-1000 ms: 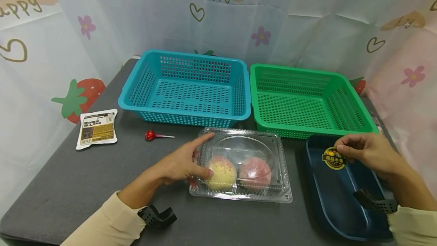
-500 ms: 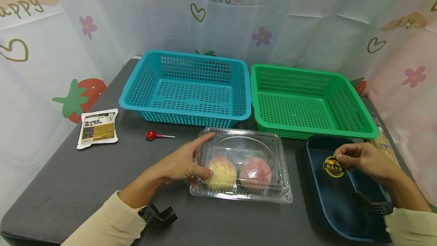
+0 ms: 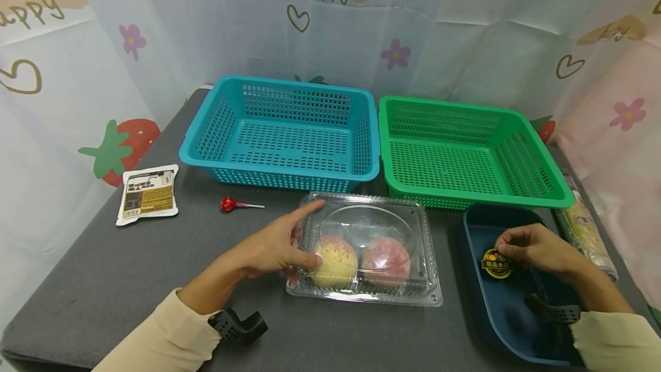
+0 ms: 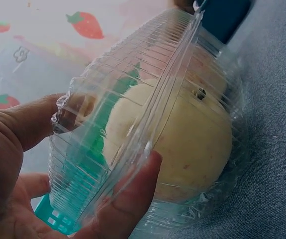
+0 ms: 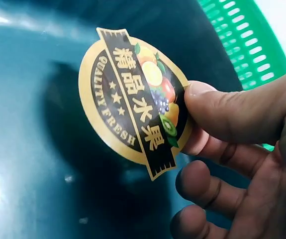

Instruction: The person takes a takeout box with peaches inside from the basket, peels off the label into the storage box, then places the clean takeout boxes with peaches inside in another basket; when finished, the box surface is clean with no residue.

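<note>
My left hand [image 3: 276, 245] holds the left side of a clear plastic clamshell box [image 3: 366, 223], thumb on the front of the lid. Inside lie a yellow, pink-flecked round fruit [image 3: 335, 263] and a pink one [image 3: 386, 260]. The left wrist view shows fingers about the rim of the box [image 4: 152, 109], its lid slightly raised. Between thumb and index finger, my right hand [image 3: 539, 251] pinches a round black-and-gold fruit sticker [image 3: 497, 264] by its edge. Printed side up, the sticker [image 5: 133, 99] is above the floor of a dark blue tray [image 3: 477, 286].
Behind the box stand a blue basket [image 3: 279, 168] and a green basket [image 3: 475, 194]. A red lollipop [image 3: 228, 204] and a white-and-gold packet [image 3: 148, 195] lie on the grey table [image 3: 155, 268] at left. A plastic-wrapped package [image 3: 586, 228] lies right of the tray.
My right hand has moved left and toward me within the tray, carrying the sticker. More of the wrapped package shows at right. The left hand and box stay put.
</note>
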`<state>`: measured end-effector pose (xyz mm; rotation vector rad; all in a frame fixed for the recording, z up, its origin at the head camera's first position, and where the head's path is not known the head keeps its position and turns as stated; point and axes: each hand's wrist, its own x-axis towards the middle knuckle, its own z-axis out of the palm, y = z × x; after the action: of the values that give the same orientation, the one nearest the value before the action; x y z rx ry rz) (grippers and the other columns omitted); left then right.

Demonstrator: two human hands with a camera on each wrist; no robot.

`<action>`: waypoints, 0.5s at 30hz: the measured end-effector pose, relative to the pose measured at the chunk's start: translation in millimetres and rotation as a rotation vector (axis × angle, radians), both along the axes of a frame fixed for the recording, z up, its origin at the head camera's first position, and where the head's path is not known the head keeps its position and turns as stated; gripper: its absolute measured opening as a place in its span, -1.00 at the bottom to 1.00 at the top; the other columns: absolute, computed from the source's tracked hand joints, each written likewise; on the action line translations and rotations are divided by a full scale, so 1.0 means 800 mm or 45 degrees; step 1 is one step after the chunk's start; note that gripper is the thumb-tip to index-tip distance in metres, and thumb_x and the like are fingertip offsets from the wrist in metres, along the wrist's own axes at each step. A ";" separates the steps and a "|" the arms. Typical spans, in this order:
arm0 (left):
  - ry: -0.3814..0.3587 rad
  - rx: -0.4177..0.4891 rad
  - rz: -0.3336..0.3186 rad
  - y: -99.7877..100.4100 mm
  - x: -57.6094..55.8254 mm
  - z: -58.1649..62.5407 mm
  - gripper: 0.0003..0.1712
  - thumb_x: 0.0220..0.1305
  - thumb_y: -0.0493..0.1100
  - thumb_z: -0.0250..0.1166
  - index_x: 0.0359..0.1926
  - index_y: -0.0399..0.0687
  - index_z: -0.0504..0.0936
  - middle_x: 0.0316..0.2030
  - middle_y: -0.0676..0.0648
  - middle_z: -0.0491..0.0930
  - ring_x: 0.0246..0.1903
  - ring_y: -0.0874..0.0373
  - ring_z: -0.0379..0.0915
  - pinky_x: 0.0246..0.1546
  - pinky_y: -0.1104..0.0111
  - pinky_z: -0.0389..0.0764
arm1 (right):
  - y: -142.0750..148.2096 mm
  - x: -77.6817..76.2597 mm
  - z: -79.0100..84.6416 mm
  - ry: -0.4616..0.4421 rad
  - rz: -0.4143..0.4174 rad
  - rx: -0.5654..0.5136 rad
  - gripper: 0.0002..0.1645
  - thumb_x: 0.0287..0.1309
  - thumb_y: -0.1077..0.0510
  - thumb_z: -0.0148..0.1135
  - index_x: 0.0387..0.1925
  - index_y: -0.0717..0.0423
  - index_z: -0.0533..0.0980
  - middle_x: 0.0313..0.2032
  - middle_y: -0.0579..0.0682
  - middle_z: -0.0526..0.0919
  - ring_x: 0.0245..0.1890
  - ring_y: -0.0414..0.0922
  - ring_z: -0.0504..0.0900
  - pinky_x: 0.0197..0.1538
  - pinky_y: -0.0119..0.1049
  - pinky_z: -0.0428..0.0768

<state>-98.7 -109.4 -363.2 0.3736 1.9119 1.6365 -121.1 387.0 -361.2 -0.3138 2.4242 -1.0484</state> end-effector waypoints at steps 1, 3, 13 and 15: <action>-0.002 0.001 0.001 0.000 0.000 0.000 0.17 0.02 -0.34 0.49 0.51 0.16 -0.02 -0.27 -0.34 0.27 -0.58 0.05 0.42 -0.64 0.09 0.62 | -0.001 0.000 -0.001 -0.008 -0.003 0.012 -0.78 0.38 0.20 0.09 -0.20 0.32 0.56 -0.37 0.03 0.59 -0.46 -0.14 0.49 -0.45 -0.25 0.50; -0.004 0.005 0.002 -0.001 0.000 0.000 0.17 0.02 -0.35 0.49 0.51 0.16 -0.02 -0.27 -0.34 0.28 -0.57 0.05 0.42 -0.64 0.09 0.62 | -0.002 -0.001 -0.003 -0.021 -0.017 0.036 -0.78 0.37 0.20 0.10 -0.20 0.32 0.56 -0.36 0.05 0.58 -0.46 -0.13 0.48 -0.45 -0.26 0.49; -0.020 0.010 0.007 -0.002 -0.001 0.002 0.17 0.01 -0.33 0.51 0.51 0.20 -0.01 -0.23 -0.34 0.26 -0.58 0.09 0.40 -0.61 0.07 0.63 | -0.004 0.002 -0.009 0.011 -0.022 0.135 -0.80 0.36 0.19 0.12 -0.24 0.26 0.58 -0.40 0.02 0.60 -0.45 -0.14 0.50 -0.44 -0.28 0.51; -0.020 0.012 0.005 -0.002 -0.001 0.001 0.17 0.01 -0.33 0.51 0.51 0.20 -0.01 -0.22 -0.34 0.26 -0.58 0.09 0.40 -0.61 0.06 0.63 | -0.004 0.002 -0.010 0.026 -0.013 0.144 -0.81 0.35 0.20 0.13 -0.24 0.27 0.59 -0.41 0.00 0.60 -0.45 -0.15 0.51 -0.44 -0.29 0.52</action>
<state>-99.9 -110.8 -362.4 0.3594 1.8948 1.6472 -119.6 383.9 -369.2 -0.2757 2.4939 -0.9125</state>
